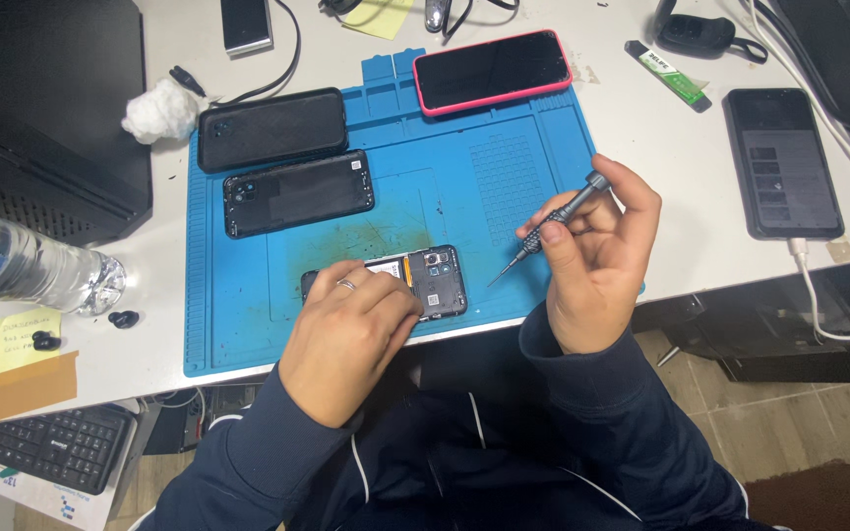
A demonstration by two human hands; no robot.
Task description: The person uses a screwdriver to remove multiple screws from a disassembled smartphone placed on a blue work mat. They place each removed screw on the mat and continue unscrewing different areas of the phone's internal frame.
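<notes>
Head view: the left hand (346, 339) lay flat, fingers spread and released, over the near left part of an opened black smartphone with its back removed (425, 280), pressing it onto a blue silicone repair mat (248, 315). The phone sat at the mat's near edge, its bare circuit board and camera module showing to the right of the fingers. The right hand (597, 261) was raised just right of the phone, thumb and fingers pinched around a slim grey precision screwdriver (548, 224); its tip pointed down and left towards the phone but stood apart from it, over the mat.

Farther on the mat lay a black phone back cover with camera cutouts (297, 193), and beyond it a black protective phone case (271, 129). At the far edge a smartphone in a pink case (492, 71) rested screen up, partly on the mat. On the white table (671, 197) to the right, a black smartphone with a lit dim screen (782, 162) lay plugged into a white cable (819, 295). To the left stood a clear plastic water bottle on its side (31, 265), a crumpled white tissue (159, 110), and small black earbuds (122, 320) beside a yellow sticky note (27, 334). A black keyboard (46, 447) sat below the table's near left corner. Nothing blocked the space between the screwdriver and the phone.
</notes>
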